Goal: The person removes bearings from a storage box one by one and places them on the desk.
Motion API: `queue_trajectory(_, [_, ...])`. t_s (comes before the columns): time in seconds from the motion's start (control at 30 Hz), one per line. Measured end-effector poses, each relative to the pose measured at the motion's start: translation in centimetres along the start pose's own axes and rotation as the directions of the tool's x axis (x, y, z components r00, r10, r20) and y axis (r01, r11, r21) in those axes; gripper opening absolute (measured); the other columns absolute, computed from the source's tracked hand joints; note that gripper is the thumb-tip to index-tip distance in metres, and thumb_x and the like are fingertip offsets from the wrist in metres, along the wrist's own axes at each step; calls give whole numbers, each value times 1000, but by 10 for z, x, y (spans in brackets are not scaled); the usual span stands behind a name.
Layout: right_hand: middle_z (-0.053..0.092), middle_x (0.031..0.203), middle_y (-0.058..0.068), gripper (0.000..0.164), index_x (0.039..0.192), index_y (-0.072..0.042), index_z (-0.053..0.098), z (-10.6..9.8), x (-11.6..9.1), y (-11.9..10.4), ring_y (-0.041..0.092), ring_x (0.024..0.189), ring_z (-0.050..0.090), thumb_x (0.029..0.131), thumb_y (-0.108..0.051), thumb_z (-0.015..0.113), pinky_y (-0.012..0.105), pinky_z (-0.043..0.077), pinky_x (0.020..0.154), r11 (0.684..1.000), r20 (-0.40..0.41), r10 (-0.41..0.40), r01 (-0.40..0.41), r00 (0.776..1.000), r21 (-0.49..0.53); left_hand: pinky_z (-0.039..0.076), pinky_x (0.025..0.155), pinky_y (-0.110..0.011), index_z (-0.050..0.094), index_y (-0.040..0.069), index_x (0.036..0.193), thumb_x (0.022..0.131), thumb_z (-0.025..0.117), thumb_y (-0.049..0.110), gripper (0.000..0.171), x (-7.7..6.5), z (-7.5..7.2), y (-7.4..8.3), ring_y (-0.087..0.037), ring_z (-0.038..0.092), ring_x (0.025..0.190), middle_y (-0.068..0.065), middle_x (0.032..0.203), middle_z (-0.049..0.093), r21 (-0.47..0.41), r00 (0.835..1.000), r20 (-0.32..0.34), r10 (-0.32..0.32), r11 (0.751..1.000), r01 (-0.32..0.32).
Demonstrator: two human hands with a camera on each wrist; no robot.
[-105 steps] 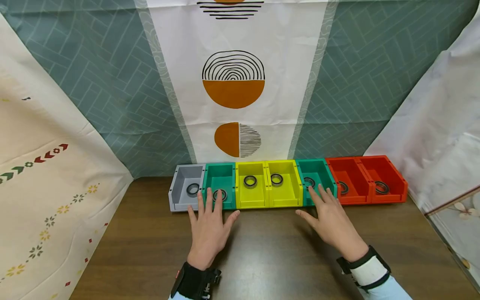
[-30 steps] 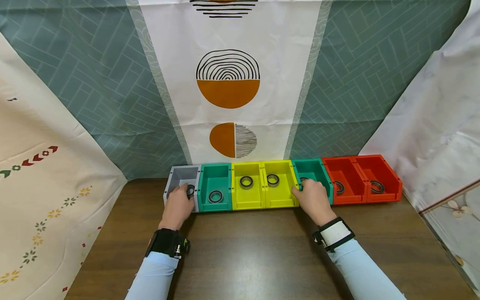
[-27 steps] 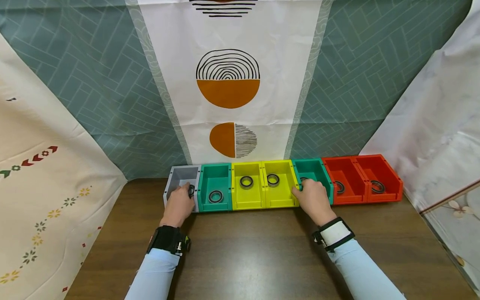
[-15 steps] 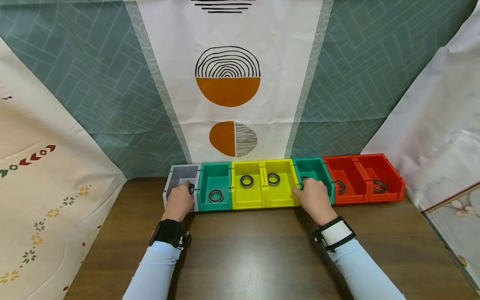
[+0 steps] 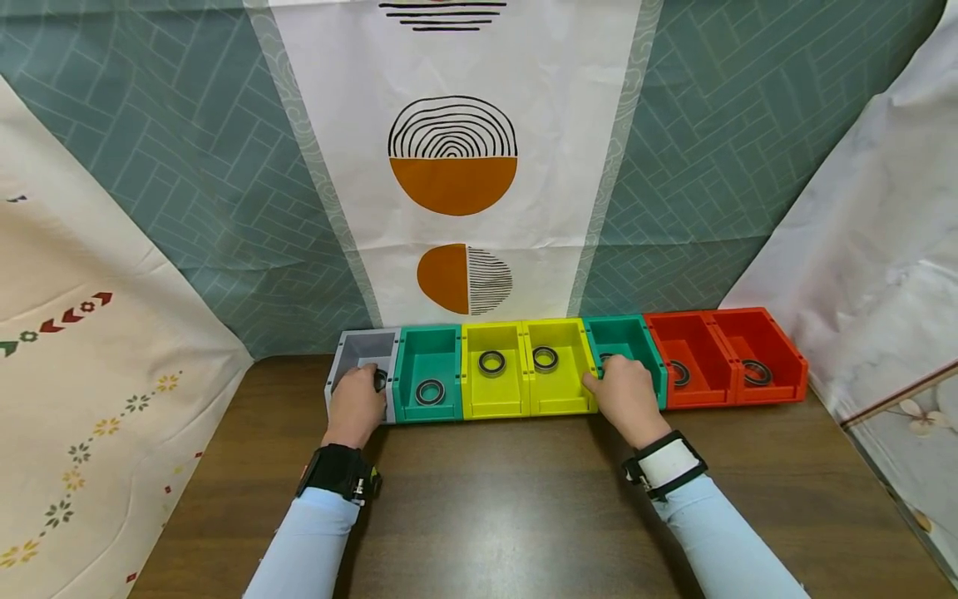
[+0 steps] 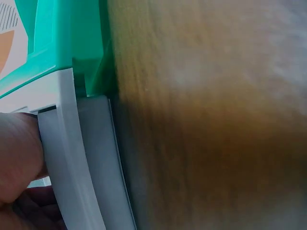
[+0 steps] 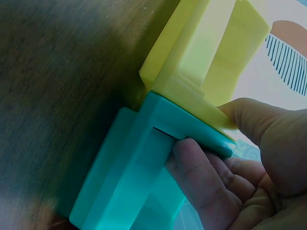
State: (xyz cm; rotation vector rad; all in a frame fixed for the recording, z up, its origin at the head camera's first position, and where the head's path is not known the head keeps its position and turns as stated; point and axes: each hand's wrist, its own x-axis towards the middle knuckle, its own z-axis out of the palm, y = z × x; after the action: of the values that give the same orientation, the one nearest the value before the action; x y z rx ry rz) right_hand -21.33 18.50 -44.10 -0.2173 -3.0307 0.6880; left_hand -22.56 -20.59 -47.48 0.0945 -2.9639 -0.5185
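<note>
At the left end of a row of joined bins, my left hand (image 5: 355, 406) reaches into the grey bin (image 5: 365, 342). Its fingers pinch a dark ring bearing (image 5: 381, 380), partly hidden by the hand. In the left wrist view the thumb (image 6: 18, 155) and curled fingers show behind the grey bin's wall, the bearing out of sight. My right hand (image 5: 630, 401) grips the shared wall between the right yellow bin (image 5: 561, 396) and right green bin (image 5: 623, 334). The right wrist view shows its thumb on the yellow side and fingers (image 7: 199, 170) on the green side.
Other bearings lie in the left green bin (image 5: 430, 392), the left yellow bin (image 5: 491, 363), the right yellow bin and two red bins (image 5: 692, 333). The row stands on a brown wooden table (image 5: 494, 507), before a hanging patterned cloth (image 5: 486, 274).
Both hands were spread before the bins 3.5 seconds ago; now the left is in the grey bin and the right grips a wall. Over the last second the bearing shifts slightly at the left fingertips.
</note>
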Motion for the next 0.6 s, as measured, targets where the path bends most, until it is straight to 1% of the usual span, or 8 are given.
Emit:
queue_trajectory(0.13, [45,57,7,39,67,-5,57,0,0,0,21,53,50,85,-39,64,25,36,45,1000,17,12,-12,1000,4,49,84,-52,53,-5,126,83,66,12,48,-5,-3,0,-40,58,104,-27,113,58,-30,999,-53,1,1000,-2])
queue_trajectory(0.3, [43,56,6,41,63,-6,55,-1,1,1,21,53,49,85,-39,64,25,35,45,1000,38,26,-26,999,9,49,82,-53,52,-8,124,83,64,15,48,-10,-9,3,-41,55,104,-30,114,55,-25,994,-112,20,999,-23])
queue_trajectory(0.47, [41,54,5,44,59,-7,52,-1,2,1,20,52,49,86,-39,63,25,34,45,1000,50,30,-30,998,5,49,78,-55,49,-9,124,87,60,20,49,-16,-23,8,-44,49,103,-32,113,50,-34,987,-162,5,999,-11])
queue_trajectory(0.6, [42,54,5,42,60,-7,53,-3,1,1,20,53,49,86,-39,63,25,35,45,1000,39,22,-22,999,0,49,74,-52,43,-9,129,91,54,26,52,-20,-35,13,-40,46,98,-31,109,46,-53,982,-188,4,999,-14])
